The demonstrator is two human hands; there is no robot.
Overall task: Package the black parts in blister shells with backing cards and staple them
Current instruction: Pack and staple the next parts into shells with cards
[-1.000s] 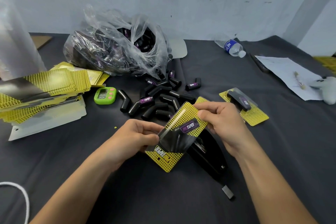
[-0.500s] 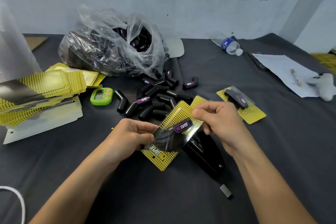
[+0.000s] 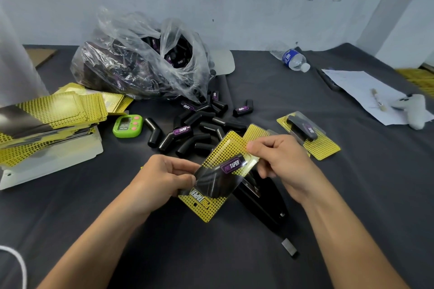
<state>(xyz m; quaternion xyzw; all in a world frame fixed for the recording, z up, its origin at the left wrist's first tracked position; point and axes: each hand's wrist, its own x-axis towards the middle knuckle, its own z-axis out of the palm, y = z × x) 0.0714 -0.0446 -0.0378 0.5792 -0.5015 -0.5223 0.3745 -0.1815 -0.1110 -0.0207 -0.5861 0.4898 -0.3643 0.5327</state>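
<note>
Between my hands is a yellow dotted backing card (image 3: 206,206) with a clear blister shell over a black part (image 3: 220,173) labelled PROTAPER. My left hand (image 3: 164,178) pinches the pack's left edge. My right hand (image 3: 277,159) pinches its upper right corner. A black stapler (image 3: 263,204) lies on the table just under and right of the pack. Loose black parts (image 3: 195,129) lie scattered beyond it. A finished pack (image 3: 307,134) rests to the right.
A clear plastic bag of black parts (image 3: 141,61) sits at the back. Stacks of yellow cards and shells (image 3: 47,119) stand left, with a green timer (image 3: 128,125) beside them. A water bottle (image 3: 291,58), paper sheet (image 3: 361,94) and white object (image 3: 413,108) lie at right.
The pack has tilted slightly and shifted a little lower between my hands; both hands keep their hold on it.
</note>
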